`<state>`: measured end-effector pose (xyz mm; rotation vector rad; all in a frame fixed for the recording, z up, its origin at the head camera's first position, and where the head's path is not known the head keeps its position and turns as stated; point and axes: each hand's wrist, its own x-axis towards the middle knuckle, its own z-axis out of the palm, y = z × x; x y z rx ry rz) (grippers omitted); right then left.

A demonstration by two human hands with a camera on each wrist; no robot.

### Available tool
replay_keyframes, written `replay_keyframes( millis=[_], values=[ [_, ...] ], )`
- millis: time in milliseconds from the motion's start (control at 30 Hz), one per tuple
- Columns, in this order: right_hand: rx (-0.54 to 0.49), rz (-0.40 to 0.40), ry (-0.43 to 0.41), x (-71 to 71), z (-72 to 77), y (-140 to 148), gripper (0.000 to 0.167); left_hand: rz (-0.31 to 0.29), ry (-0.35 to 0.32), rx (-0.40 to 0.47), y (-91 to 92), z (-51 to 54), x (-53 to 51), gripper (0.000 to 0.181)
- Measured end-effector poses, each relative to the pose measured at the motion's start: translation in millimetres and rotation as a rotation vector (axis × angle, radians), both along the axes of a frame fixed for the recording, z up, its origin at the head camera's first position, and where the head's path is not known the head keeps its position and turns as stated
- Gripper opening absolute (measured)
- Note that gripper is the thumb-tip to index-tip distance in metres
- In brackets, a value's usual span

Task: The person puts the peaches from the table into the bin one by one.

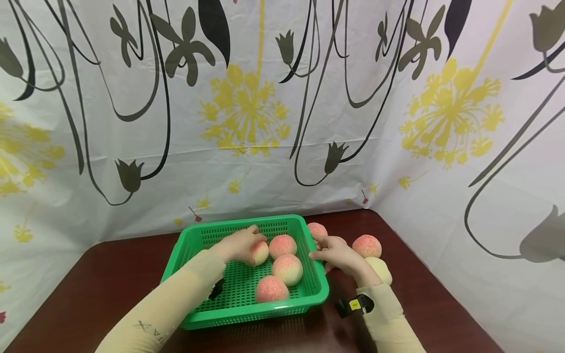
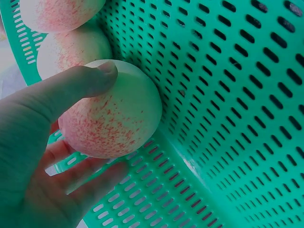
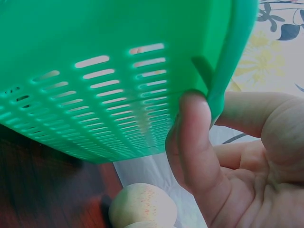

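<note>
A green perforated basket (image 1: pixel 238 310) stands on the dark table with several pink and pale yellow peaches in it. My left hand (image 1: pixel 240 244) is inside it, thumb and fingers around a peach (image 1: pixel 260 253); the left wrist view shows the thumb on top of that peach (image 2: pixel 114 114) and fingers spread beneath. At the basket's right side, my right hand (image 1: pixel 337 252) grips the rim; in the right wrist view its fingers (image 3: pixel 197 137) press the outer wall below the rim (image 3: pixel 235 57). Three peaches lie in the basket's right half, one of them (image 1: pixel 287 269) in the middle.
Outside the basket on the right are several more peaches, among them a pink one (image 1: pixel 367 245) and a pale one (image 1: pixel 378 271) beside my right wrist. The dark red table (image 1: pixel 110 274) meets a patterned cloth (image 1: pixel 247 186) behind and at the right.
</note>
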<state>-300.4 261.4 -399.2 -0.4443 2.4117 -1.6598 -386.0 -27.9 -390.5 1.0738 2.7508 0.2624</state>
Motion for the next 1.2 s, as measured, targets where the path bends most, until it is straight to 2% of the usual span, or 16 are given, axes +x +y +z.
replay_keyframes(
  millis=[167,233,300,400,467,633,733,800,900,1200],
  values=[
    [0.003,0.013,0.003,-1.6,1.5,-4.0,0.067,0.011,0.101,-0.044,-7.0,-3.1,1.2,0.065],
    [0.003,0.009,0.004,-2.6,2.0,-5.2,0.067,0.011,0.118,-0.051,-9.9,-1.9,2.2,0.067],
    [0.006,0.005,0.000,-3.3,2.7,-6.2,0.067,0.017,0.101,-0.032,-13.9,2.9,3.6,0.071],
    [0.007,0.013,-0.007,-3.6,3.9,-7.3,0.067,0.053,0.065,0.035,-26.3,17.7,5.0,0.076],
    [0.011,0.020,-0.011,-3.2,4.8,-7.2,0.068,0.098,0.031,0.124,-39.9,34.1,6.2,0.077],
    [0.021,0.002,-0.006,-1.2,5.6,-2.9,0.067,0.197,-0.002,0.354,-93.3,73.8,8.8,0.074],
    [0.017,0.002,-0.005,-0.4,4.5,0.2,0.067,0.261,-0.045,0.447,-129.2,81.1,12.6,0.070],
    [0.006,0.012,-0.011,-0.6,3.0,1.6,0.068,0.303,-0.079,0.488,-148.9,78.9,17.2,0.070],
    [-0.013,0.026,-0.017,-1.0,1.9,4.2,0.069,0.357,-0.113,0.539,-168.0,64.9,23.0,0.071],
    [-0.026,0.067,-0.024,-3.2,1.3,3.0,0.070,0.566,-0.297,0.653,-190.2,11.1,42.8,0.080]
  ],
)
